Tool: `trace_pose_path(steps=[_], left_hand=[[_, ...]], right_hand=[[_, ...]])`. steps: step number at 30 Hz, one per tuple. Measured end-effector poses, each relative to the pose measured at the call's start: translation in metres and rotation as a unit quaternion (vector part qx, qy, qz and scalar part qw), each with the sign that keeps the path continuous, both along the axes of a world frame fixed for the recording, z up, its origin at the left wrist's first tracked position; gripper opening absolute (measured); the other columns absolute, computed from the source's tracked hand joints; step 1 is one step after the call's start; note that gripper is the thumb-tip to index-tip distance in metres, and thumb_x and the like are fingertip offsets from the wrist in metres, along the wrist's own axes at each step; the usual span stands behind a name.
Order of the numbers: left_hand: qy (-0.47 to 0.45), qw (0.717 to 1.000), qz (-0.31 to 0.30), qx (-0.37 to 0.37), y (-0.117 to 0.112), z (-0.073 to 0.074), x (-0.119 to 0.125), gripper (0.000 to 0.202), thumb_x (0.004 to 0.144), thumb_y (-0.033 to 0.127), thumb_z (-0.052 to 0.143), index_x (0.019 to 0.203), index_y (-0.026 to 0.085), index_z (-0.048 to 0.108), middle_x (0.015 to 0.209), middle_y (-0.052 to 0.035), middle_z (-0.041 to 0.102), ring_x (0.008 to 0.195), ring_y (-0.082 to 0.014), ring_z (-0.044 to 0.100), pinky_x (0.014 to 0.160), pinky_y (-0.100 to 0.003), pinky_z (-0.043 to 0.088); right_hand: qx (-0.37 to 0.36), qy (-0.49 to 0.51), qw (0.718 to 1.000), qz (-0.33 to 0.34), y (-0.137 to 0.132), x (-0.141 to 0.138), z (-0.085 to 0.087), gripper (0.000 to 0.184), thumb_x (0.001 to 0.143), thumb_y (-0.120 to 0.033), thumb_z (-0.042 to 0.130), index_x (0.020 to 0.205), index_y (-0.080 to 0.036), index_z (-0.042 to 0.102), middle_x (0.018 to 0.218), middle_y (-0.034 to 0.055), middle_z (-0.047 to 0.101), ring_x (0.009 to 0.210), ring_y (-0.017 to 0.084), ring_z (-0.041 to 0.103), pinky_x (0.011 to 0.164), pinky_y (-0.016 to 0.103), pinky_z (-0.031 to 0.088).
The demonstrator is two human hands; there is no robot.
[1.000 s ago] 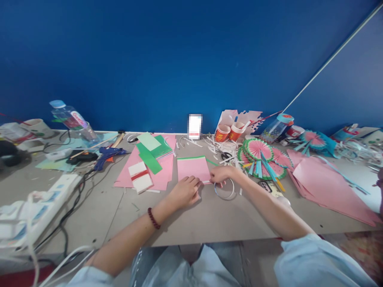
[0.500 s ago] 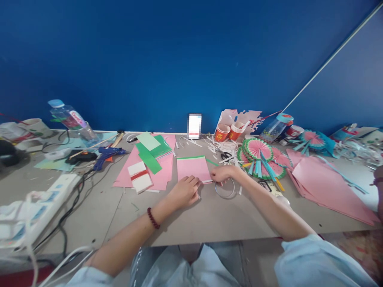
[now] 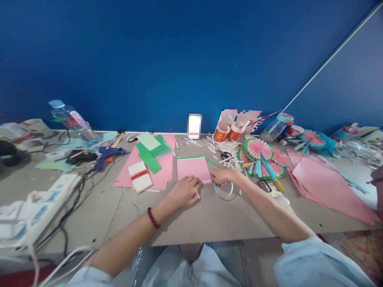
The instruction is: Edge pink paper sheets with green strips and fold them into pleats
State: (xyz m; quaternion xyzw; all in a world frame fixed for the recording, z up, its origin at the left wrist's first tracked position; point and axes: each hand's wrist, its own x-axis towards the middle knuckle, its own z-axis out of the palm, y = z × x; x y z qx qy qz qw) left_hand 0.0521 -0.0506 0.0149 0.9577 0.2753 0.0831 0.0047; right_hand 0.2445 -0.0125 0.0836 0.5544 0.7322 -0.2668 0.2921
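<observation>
A pink paper sheet [image 3: 193, 167] with a green strip along its far edge lies flat before me. My left hand [image 3: 186, 190] rests on its near edge, fingers bent and together, pressing it to the table. A white strip runs along that near edge toward the right corner. There my right hand [image 3: 220, 175] is closed in a pinch at a thin ring-shaped roll of white tape [image 3: 228, 196], which sticks out below the fingers. The right fingertips are partly hidden.
Left are more pink sheets [image 3: 163, 184], green paper [image 3: 150, 160], a white-and-red block [image 3: 140, 180], a blue glue gun [image 3: 104, 156] and a power strip [image 3: 55, 203]. Right are watermelon-patterned paper fans [image 3: 257, 149], paper scraps, scissors [image 3: 226, 156], red cups [image 3: 223, 133] and stacked pink paper [image 3: 326, 187].
The roll of tape has turned or tilted slightly under my right hand, which has shifted barely. My left hand and the pink sheet have stayed in place.
</observation>
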Motion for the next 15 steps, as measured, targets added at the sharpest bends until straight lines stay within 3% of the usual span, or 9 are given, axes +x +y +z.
trace_pose_path(steps=[15], left_hand=[[-0.002, 1.0, -0.002, -0.003, -0.0001, -0.0003, -0.0004, 0.032, 0.083, 0.019, 0.048, 0.115, 0.014, 0.054, 0.101, -0.0095, 0.057, 0.094, -0.0235, 0.051, 0.079, -0.036, 0.043]], right_hand=[[-0.027, -0.011, 1.0, 0.004, 0.0036, -0.0029, -0.0013, 0.02, 0.068, -0.008, 0.05, 0.068, -0.009, 0.07, 0.079, 0.013, 0.072, 0.064, 0.019, 0.064, 0.057, 0.025, 0.045]])
